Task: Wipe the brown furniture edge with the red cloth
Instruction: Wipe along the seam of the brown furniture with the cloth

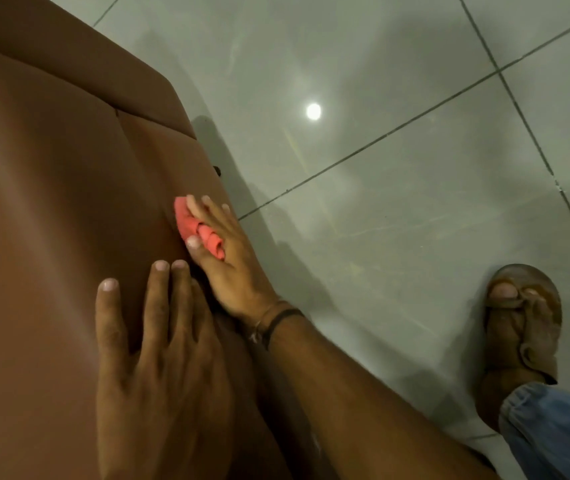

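The brown furniture (54,188), smooth and leather-like with stitched seams, fills the left half of the view. Its right edge runs down beside the floor. My right hand (231,258) presses the red cloth (190,225) flat against that edge, with a rolled part of the cloth between the fingers and thumb. My left hand (158,358) lies flat on the brown surface just below, fingers spread, holding nothing. Its fingertips almost touch my right hand.
Glossy grey floor tiles (397,168) with dark grout lines cover the right side and reflect a ceiling light (313,111). My foot in a brown sandal (522,334), with a blue jeans cuff, stands at the lower right.
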